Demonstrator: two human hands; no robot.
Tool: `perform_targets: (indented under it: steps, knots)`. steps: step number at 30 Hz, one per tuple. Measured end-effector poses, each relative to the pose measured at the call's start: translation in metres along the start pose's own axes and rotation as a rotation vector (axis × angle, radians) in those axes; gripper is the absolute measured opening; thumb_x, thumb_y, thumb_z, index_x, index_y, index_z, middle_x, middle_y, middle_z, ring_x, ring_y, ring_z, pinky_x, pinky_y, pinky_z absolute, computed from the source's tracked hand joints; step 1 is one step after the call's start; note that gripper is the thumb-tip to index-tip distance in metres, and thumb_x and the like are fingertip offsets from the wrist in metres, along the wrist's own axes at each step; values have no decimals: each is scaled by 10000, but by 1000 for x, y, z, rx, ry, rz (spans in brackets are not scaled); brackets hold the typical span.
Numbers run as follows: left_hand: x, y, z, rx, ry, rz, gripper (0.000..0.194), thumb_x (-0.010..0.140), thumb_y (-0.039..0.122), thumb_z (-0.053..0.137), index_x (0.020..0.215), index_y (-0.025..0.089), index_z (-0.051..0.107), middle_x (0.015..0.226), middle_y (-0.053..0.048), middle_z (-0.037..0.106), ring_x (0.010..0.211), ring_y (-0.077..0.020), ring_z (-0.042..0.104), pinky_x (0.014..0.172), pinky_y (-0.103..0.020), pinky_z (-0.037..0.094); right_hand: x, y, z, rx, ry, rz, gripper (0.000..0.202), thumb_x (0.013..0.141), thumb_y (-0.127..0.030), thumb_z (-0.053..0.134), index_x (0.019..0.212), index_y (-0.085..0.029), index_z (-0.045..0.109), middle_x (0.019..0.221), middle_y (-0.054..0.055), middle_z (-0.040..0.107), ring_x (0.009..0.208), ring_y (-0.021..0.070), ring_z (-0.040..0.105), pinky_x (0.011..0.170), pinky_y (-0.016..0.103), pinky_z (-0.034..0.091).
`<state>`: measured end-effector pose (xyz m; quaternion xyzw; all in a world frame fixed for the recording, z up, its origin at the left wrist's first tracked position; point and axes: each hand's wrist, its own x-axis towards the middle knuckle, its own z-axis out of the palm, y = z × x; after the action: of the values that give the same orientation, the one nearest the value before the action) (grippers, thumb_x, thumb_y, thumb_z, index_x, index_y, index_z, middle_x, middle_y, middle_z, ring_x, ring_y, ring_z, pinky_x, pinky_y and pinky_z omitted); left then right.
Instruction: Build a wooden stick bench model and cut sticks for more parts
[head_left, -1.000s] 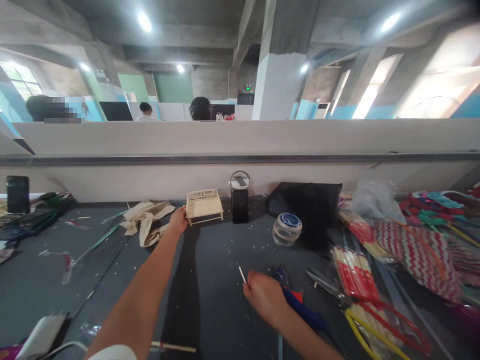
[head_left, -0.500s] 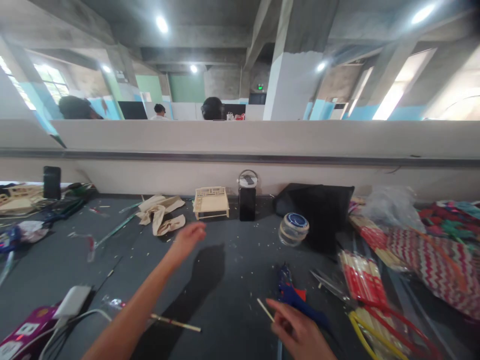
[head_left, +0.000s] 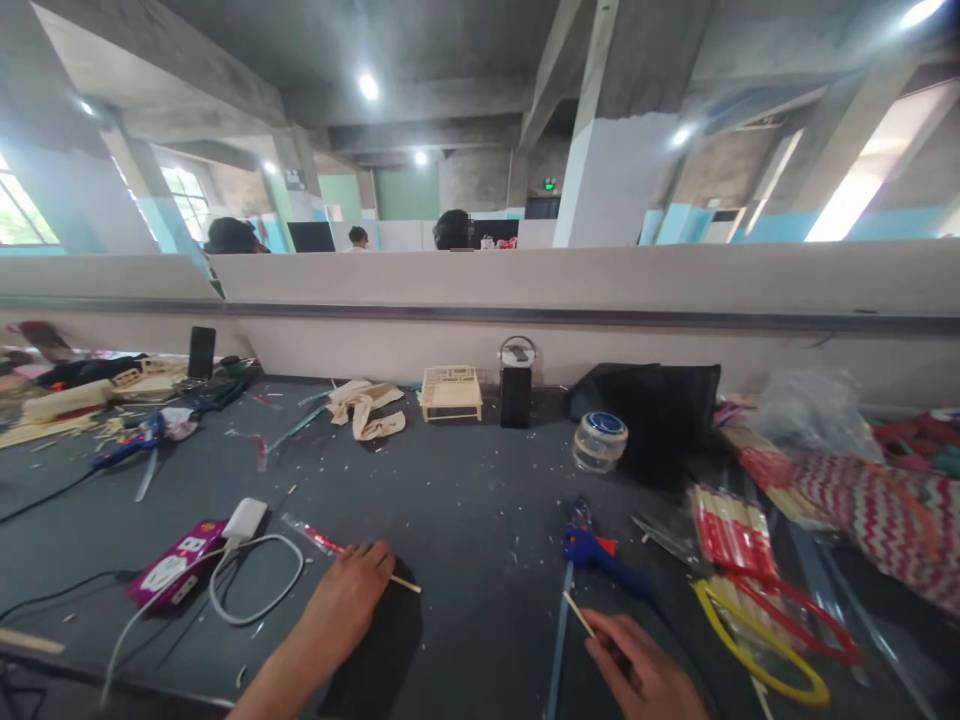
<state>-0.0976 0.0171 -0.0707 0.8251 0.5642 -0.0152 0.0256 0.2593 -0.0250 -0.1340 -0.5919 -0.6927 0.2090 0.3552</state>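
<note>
The right hand [head_left: 641, 668] grasps a short pale stick [head_left: 579, 613] between its fingers, on the near side of a blue glue gun [head_left: 611, 570]. To the left, the left hand [head_left: 356, 588] lies over a thin wooden rod [head_left: 407, 584] on the tabletop [head_left: 472, 540] — whether its fingers grip it, I cannot tell. A miniature wooden bench [head_left: 451, 397] stands far off, just left of a black phone [head_left: 515, 399].

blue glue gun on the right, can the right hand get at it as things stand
Probably yes: the blue glue gun lies just beyond the right hand, with nothing visible blocking the way between, though the thin pale stick in that hand could hinder a full grasp.
</note>
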Motion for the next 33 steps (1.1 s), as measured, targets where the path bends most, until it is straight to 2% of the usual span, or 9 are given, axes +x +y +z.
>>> perform_targets:
  steps: [5, 8, 11, 14, 17, 19, 22, 27, 33]
  knots:
    - [11, 8, -6, 181, 50, 93, 335, 714, -47, 372, 868, 142, 601, 876, -117, 613, 834, -261, 585, 779, -413, 421, -3, 0, -4, 189, 125, 152, 339, 794, -503, 538, 953, -232, 664, 776, 51, 693, 635, 193, 647, 598, 288, 536]
    - [19, 22, -12, 109, 190, 158, 328, 718, -51, 380, 904, 145, 565, 921, -101, 587, 852, -237, 559, 793, -381, 422, -2, -9, -6, 413, 166, 294, 426, 774, -569, 533, 972, -197, 596, 699, 34, 648, 498, 158, 564, 419, 257, 457]
    - [27, 49, -23, -59, 343, 234, 332, 773, -35, 365, 971, 175, 530, 985, -70, 556, 861, -194, 541, 784, -319, 427, 2, -29, -2, 657, 195, 327, 410, 742, -569, 587, 922, -203, 539, 666, -8, 577, 502, 136, 523, 373, 219, 395]
    - [32, 81, -33, -244, 463, 295, 296, 857, 35, 348, 1041, 204, 506, 1018, -50, 529, 805, -149, 542, 719, -262, 435, 8, -57, 6, 823, 138, 323, 333, 784, -508, 586, 930, -216, 518, 570, -80, 428, 427, 77, 387, 373, 185, 338]
    - [42, 101, -38, -260, 515, 330, 357, 894, 110, 364, 1228, 215, 434, 1022, -55, 525, 801, -152, 548, 708, -266, 441, 17, -77, 12, 848, 18, 283, 327, 807, -488, 569, 976, -214, 514, 593, -74, 433, 462, 81, 405, 388, 181, 345]
    - [53, 101, -36, -194, 527, 309, 335, 904, 151, 375, 1219, 222, 466, 998, -54, 532, 784, -161, 544, 691, -278, 439, 25, -82, 14, 785, -49, 257, 342, 799, -488, 573, 979, -202, 523, 619, -57, 473, 486, 90, 439, 391, 182, 350]
    - [80, 83, -28, -152, 544, 251, 224, 915, 191, 388, 991, 221, 597, 904, -40, 550, 759, -155, 533, 685, -271, 424, 44, -81, 16, 708, -112, 244, 335, 793, -470, 567, 972, -189, 540, 641, -42, 516, 488, 92, 463, 387, 177, 344]
    - [125, 53, -17, -190, 607, 188, 272, 938, 233, 365, 889, 178, 626, 775, -53, 562, 747, -171, 519, 697, -295, 403, 91, -81, 25, 776, -22, 217, 312, 769, -421, 565, 966, -180, 542, 636, -53, 520, 464, 80, 450, 354, 163, 321]
    - [138, 66, -13, -205, 665, 218, 261, 937, 213, 361, 946, 165, 617, 853, -80, 592, 830, -208, 515, 761, -356, 391, 131, -87, 41, 849, 65, 237, 354, 769, -497, 573, 973, -211, 532, 587, -102, 363, 434, 53, 339, 352, 146, 279]
